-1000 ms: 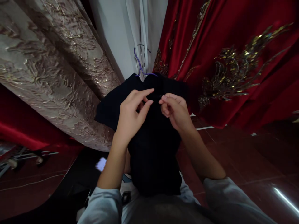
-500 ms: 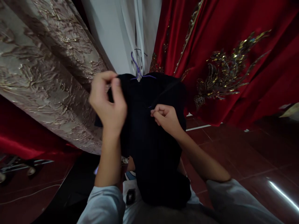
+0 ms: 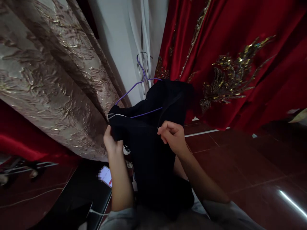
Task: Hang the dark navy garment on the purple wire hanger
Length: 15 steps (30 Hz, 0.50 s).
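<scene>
A dark navy garment [image 3: 148, 153] hangs in front of me from a purple wire hanger [image 3: 129, 90]. The hanger's left arm is bare, and its lower bar shows across the garment's opening. My left hand [image 3: 112, 140] is closed on the garment's left shoulder, with the fingertips partly hidden by cloth. A thin white loop [image 3: 117, 115] lies along that shoulder. My right hand [image 3: 173, 134] pinches the front edge of the garment near the middle. On the right side, the cloth still covers most of the hanger's arm.
A beige textured curtain [image 3: 59, 73] hangs on the left, a red curtain [image 3: 240, 57] with gold sequins on the right. Behind the hanger are white straps [image 3: 144, 28]. A lit phone [image 3: 106, 175] lies on a black surface [image 3: 69, 191] at lower left, near a white cable [image 3: 99, 213].
My left hand has moved down, pulling the garment's left shoulder off the hanger's arm, which is now exposed. My right hand has lowered slightly with the front edge. The phone has come into fuller view.
</scene>
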{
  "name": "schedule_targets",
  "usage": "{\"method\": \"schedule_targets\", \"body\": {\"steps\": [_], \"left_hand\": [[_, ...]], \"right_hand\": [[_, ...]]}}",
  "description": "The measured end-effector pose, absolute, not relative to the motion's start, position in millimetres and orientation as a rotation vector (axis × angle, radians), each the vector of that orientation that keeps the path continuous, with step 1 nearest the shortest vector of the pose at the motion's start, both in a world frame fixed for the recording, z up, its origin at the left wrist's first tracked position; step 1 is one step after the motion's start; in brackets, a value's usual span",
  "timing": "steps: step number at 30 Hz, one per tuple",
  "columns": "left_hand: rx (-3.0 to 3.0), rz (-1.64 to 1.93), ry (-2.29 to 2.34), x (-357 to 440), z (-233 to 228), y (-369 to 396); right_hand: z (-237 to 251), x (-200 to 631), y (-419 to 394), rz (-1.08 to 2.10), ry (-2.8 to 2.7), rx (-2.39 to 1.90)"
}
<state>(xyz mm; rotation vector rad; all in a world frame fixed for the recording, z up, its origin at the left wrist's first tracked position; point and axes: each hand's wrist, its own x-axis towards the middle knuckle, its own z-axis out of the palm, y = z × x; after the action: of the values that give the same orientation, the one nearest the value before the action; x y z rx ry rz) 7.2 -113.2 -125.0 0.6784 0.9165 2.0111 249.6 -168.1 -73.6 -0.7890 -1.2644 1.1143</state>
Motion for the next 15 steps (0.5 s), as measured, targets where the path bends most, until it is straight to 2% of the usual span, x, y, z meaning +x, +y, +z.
{"method": "schedule_targets", "body": {"steps": [3, 6, 10, 13, 15], "left_hand": [[0.664, 2.042, 0.963, 24, -153, -141], [0.86, 1.868, 1.049, 28, -164, -167], [1.201, 1.559, 1.084, 31, -151, -190], [1.35, 1.545, 0.972, 45, -135, -202], [1.462, 1.55, 0.893, 60, -124, -207]], "right_hand": [[-92, 253, -172, 1.147, -1.116, -0.78], [-111, 256, -171, 1.175, -0.946, -0.799], [-128, 254, -172, 1.1, -0.858, -0.798], [-130, 252, -177, 0.856, -1.03, -0.84], [-129, 252, -181, 0.838, -1.24, -0.842]]}}
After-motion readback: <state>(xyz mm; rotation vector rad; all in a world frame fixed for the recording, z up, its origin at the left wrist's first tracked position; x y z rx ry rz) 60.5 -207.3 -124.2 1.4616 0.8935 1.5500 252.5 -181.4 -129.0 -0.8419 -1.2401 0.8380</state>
